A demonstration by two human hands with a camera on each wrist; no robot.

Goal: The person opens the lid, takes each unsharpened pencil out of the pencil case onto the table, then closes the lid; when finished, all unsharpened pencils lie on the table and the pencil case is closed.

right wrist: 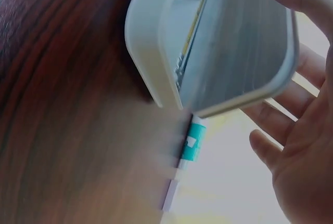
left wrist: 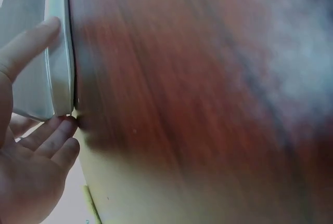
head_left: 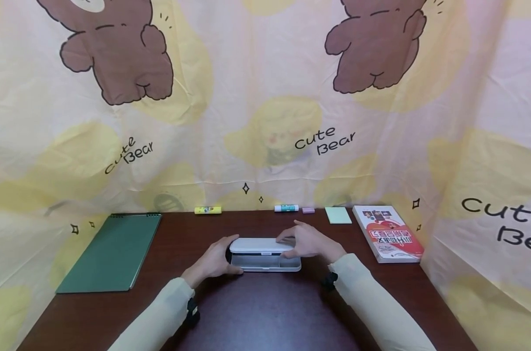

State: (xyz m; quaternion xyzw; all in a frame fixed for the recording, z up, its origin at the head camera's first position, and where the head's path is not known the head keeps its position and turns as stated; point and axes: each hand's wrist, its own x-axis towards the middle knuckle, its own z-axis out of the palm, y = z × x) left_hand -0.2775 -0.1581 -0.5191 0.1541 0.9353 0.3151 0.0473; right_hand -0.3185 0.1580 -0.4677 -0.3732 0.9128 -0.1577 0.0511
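A white pencil case point(head_left: 267, 269) lies in the middle of the dark wooden table, its lid point(head_left: 253, 245) tilted up at the back. My left hand point(head_left: 215, 262) grips its left end; in the left wrist view the thumb presses the front wall point(left wrist: 60, 73) and the other fingers curl at the end. With the thumb at the front edge and the fingers behind, my right hand point(head_left: 308, 241) holds the lid near its right end. The right wrist view looks into the gap, where a thin yellow strip point(right wrist: 195, 24) shows beside the lid's grey inner face point(right wrist: 250, 47).
Along the back edge lie a yellow tube point(head_left: 207, 210), a white-and-teal glue stick point(head_left: 286, 208), a purple eraser point(head_left: 308, 210) and pale green sticky notes point(head_left: 338, 215). A green spiral notebook point(head_left: 112, 253) is at left, a red-and-white book point(head_left: 388, 234) at right. A printed curtain point(head_left: 230, 146) encloses the table.
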